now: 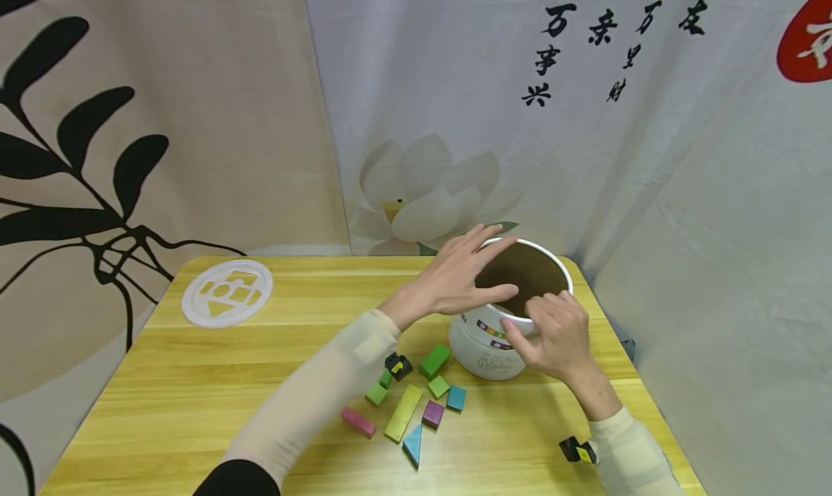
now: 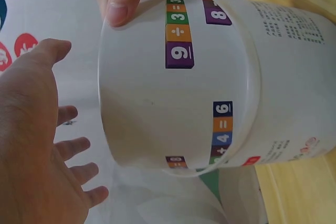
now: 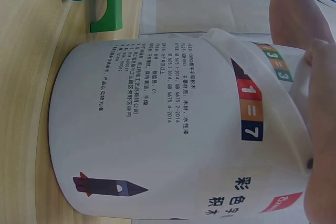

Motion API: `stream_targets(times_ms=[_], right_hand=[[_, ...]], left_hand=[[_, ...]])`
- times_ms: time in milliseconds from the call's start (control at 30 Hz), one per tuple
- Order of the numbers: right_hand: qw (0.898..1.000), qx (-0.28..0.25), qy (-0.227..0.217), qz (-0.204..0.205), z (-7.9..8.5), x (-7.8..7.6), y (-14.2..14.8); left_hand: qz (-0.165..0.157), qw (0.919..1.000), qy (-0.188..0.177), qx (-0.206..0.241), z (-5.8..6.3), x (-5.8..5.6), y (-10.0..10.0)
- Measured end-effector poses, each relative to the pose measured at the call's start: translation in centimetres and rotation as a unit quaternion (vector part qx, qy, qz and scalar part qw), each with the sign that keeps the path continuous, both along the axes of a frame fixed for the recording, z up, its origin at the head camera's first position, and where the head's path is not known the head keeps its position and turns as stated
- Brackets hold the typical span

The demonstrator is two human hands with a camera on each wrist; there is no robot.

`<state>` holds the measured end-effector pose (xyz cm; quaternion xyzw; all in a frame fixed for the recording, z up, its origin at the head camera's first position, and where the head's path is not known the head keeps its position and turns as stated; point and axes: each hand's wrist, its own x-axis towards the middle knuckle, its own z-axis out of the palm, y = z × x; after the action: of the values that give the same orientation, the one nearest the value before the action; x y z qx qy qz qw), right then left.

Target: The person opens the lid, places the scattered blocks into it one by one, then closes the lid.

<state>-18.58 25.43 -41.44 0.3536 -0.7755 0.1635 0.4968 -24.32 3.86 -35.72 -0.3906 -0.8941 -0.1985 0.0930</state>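
Backdrop: pale printed cloth fills the upper frame, black leaves at left, lotus at centre, characters upper right.
Tabletop: yellow wood runs wide across the lower half.
Bucket: here's the big one, the white bucket right of centre, mouth uncovered, brown-shaded wall inside; its floor is hidden, so what it contains, I can't tell!
Bucket print: the left wrist view reads "9 ÷ 3 = 3" clean; the right wrist view alone picks up the dark rocket, lower left.
Left hand: fingers spread, nothing held, the left hand in front of the rim in the head view; the left wrist view shows it clear of the wall.
Right hand: there's the grip! The right hand has fingers curled over the near rim, thumb outside.
Lid: white disc with shaped cut-outs, far left of the tabletop, head view only.
Blocks: yellow bar, blue triangle, purple block and others, lower centre; the right wrist view reveals a curved notch in a green block, upper left.
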Motion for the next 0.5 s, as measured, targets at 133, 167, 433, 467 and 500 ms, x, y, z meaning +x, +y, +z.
stream_targets(times_ms=[133, 167, 433, 467, 500], right_hand=[[1.000, -0.001, 0.000, 0.000, 0.0, 0.0, 0.0], [1.000, -0.001, 0.000, 0.000, 0.0, 0.0, 0.0], [1.000, 0.000, -0.006, -0.006, -0.1, 0.0, 0.0], [1.000, 0.000, -0.007, -0.007, -0.1, 0.0, 0.0], [1.000, -0.001, -0.008, -0.007, -0.1, 0.0, 0.0]], left_hand=[[0.004, 0.9999, 0.001, 0.016, -0.3, 0.4, -1.4], [0.006, 0.9998, 0.001, 0.019, -0.3, 0.5, -1.8], [0.020, 0.9990, 0.011, 0.040, -1.8, 1.1, -5.7], [0.022, 0.9988, 0.011, 0.043, -2.1, 1.2, -6.2], [0.027, 0.9987, 0.010, 0.043, -2.4, 1.4, -6.7]])
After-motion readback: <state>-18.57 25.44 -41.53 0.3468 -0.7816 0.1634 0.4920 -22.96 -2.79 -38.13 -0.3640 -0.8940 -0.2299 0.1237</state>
